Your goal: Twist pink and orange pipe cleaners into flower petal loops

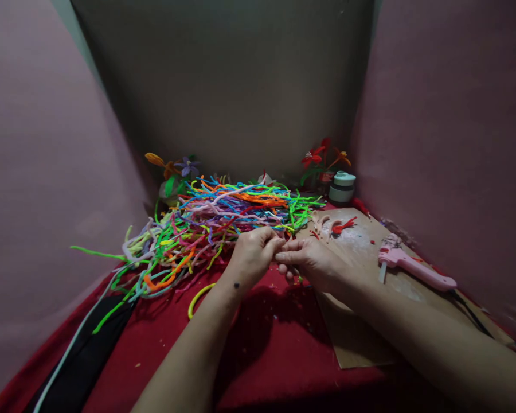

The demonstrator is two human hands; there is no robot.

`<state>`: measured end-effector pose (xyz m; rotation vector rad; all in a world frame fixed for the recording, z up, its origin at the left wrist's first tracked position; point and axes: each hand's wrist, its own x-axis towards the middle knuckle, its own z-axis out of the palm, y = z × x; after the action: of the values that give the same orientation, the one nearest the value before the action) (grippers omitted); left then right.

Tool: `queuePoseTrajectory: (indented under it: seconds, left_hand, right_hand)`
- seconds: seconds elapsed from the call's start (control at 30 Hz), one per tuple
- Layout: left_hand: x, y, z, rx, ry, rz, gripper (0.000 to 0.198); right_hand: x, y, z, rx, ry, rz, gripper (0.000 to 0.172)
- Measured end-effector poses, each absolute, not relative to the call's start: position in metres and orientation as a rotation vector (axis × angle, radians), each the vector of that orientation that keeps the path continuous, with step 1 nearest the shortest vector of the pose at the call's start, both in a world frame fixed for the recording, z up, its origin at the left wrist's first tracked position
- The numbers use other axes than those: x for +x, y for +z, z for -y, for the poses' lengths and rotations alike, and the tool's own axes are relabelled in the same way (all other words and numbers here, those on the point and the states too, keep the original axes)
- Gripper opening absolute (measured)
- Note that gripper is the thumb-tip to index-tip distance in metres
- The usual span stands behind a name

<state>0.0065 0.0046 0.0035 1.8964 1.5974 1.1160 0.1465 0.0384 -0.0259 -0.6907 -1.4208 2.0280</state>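
Observation:
My left hand (254, 251) and my right hand (312, 259) meet at the fingertips over the red cloth (266, 327). Both are closed in a pinch. Whatever they grip between them is mostly hidden by the fingers and too small to name; a bit of yellow-green shows below the right fingers. Just beyond the hands lies a large tangled heap of coloured pipe cleaners (241, 206). A yellow pipe cleaner (195, 301) curves out beside my left wrist.
A brown board (356, 350) at right carries a pink glue gun (419, 268) with a cord, plus red pipe-cleaner pieces (344, 226). Behind stand a lidded jar (342, 186), red flowers (313, 156) and a purple flower (188, 166). A black strip (92, 355) lies at left; pinkish panels flank both sides.

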Motion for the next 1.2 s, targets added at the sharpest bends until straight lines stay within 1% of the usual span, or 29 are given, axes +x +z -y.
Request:
queuePoseTrajectory:
  seconds: [0.07, 0.17, 0.3, 0.4, 0.47, 0.77, 0.87, 1.0, 1.1, 1.2]
  left_hand:
    - [0.0049, 0.0059, -0.0038, 2.018, 1.053, -1.66, 0.021]
    - [0.0019, 0.0092, -0.0031, 1.987, 0.984, -1.574, 0.022]
    - [0.0009, 0.0091, -0.0037, 1.686, 1.026, -1.369, 0.02]
    - [0.0015, 0.0067, -0.0047, 1.418, 1.096, -1.17, 0.016]
    - [0.0015, 0.006, -0.0049, 1.344, 1.104, -1.095, 0.016]
    - [-0.0017, 0.011, -0.0026, 1.621, 0.983, -1.336, 0.017]
    - [-0.0001, 0.0103, -0.0018, 1.696, 0.987, -1.369, 0.017]
    - [0.0054, 0.0054, -0.0028, 1.846, 1.092, -1.489, 0.016]
    - [0.0062, 0.0048, -0.004, 1.772, 1.159, -1.487, 0.015]
    - [0.0027, 0.0079, -0.0039, 1.559, 1.078, -1.318, 0.015]
  right_hand:
    - [0.1456, -0.0266, -0.0377, -0.681, 2.0, 1.445, 0.015]
    - [0.1453, -0.0264, -0.0372, -0.674, 2.006, 1.512, 0.02]
    - [0.1463, -0.0262, -0.0387, -0.679, 2.021, 1.553, 0.024]
    - [0.1472, -0.0279, -0.041, -0.645, 2.036, 1.506, 0.023]
    - [0.1481, -0.029, -0.0424, -0.631, 2.034, 1.494, 0.023]
    - [0.1495, -0.0308, -0.0415, -0.564, 2.18, 1.421, 0.029]
    - [0.1489, -0.0322, -0.0419, -0.598, 2.155, 1.444, 0.027]
    - [0.1493, -0.0348, -0.0444, -0.64, 2.131, 1.465, 0.023]
    - [0.1496, -0.0344, -0.0444, -0.655, 2.026, 1.519, 0.022]
    - [0.149, -0.0316, -0.0413, -0.688, 1.914, 1.552, 0.025]
